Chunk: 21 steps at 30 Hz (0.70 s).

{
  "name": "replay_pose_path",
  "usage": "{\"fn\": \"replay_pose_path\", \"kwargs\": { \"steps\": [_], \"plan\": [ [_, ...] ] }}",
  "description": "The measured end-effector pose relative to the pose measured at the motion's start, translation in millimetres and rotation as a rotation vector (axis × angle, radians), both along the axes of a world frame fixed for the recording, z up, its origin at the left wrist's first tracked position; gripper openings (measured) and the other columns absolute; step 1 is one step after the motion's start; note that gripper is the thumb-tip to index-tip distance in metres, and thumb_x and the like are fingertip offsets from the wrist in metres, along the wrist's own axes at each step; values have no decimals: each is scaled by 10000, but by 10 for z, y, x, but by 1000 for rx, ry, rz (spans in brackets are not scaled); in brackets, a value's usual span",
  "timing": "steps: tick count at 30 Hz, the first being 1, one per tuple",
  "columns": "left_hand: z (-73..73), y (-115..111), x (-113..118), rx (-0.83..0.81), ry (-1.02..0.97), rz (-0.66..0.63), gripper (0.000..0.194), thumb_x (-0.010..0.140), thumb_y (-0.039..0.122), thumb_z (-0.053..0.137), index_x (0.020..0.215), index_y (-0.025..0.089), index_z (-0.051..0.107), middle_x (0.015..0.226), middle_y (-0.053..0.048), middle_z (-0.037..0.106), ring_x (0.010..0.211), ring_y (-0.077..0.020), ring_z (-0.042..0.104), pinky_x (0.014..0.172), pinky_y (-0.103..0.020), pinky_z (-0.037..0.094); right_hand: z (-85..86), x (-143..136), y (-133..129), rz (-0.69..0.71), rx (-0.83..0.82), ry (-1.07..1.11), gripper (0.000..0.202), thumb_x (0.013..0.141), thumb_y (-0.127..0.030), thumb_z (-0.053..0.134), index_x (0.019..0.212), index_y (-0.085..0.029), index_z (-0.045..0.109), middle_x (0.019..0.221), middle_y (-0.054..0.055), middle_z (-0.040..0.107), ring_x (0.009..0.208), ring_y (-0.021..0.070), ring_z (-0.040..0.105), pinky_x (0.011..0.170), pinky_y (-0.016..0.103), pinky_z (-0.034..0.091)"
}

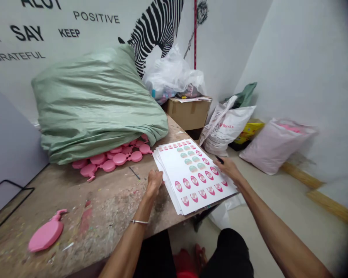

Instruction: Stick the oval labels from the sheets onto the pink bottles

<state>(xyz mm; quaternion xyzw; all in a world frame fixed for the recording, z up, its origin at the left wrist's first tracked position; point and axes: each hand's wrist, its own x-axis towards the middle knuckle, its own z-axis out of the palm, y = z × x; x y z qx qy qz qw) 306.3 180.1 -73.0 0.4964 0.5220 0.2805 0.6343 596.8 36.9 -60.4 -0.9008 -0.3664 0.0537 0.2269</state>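
A stack of white sheets (171, 173) printed with rows of pink oval and green rounded stickers lies at the table's right edge, partly overhanging it. My left hand (155, 180) is closed at the stack's left edge, with the paper border at its fingers. At the right edge, my right hand (228, 169) is closed around a slim black tool (219, 159); only its tip shows, so its kind is unclear. Fingers of that hand also rest by the paper's edge.
Pink round plastic pieces (119, 158) spill from a large green sack (95, 100). One pink piece (46, 234) lies at the front left, near a black wire frame (26, 189). A cardboard box (188, 112) stands behind; white sacks (227, 129) are on the floor.
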Motion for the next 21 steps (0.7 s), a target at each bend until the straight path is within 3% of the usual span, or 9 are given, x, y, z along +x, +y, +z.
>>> {"fn": "replay_pose_path", "kwargs": {
  "steps": [2,5,12,19,21],
  "plan": [
    [63,12,-10,-84,18,-10,299,905,319,574,1148,144,578,1099,-81,619,900,-183,628,751,-367,554,-85,95,212,26,-21,25,298,886,-413,536,801,-148,642,714,13,635,665,146,589,619,272,452],
    [138,46,-10,-155,13,-17,309,907,321,572,1162,146,573,1116,-84,615,911,-186,628,759,-371,554,-176,186,291,77,-42,73,316,889,-435,566,801,-134,608,684,-25,587,593,100,545,589,256,458],
    [186,70,43,-165,52,-45,316,908,326,570,1168,146,571,1126,-88,614,922,-190,628,772,-380,552,-161,356,245,272,-30,157,329,760,-484,588,694,-166,638,620,-8,613,595,149,535,535,254,378],
    [119,49,-18,-46,127,-125,314,900,332,580,1152,146,583,1135,-83,614,955,-205,621,801,-400,543,-281,452,576,199,-108,74,312,808,-443,585,736,-142,629,621,13,608,568,134,549,557,265,406],
    [91,37,16,-12,132,-126,316,902,339,576,1152,145,583,1130,-83,616,950,-204,623,801,-400,542,-255,446,595,199,-129,48,328,787,-451,594,703,-138,639,634,60,632,580,175,579,559,292,407]
  ]
}}
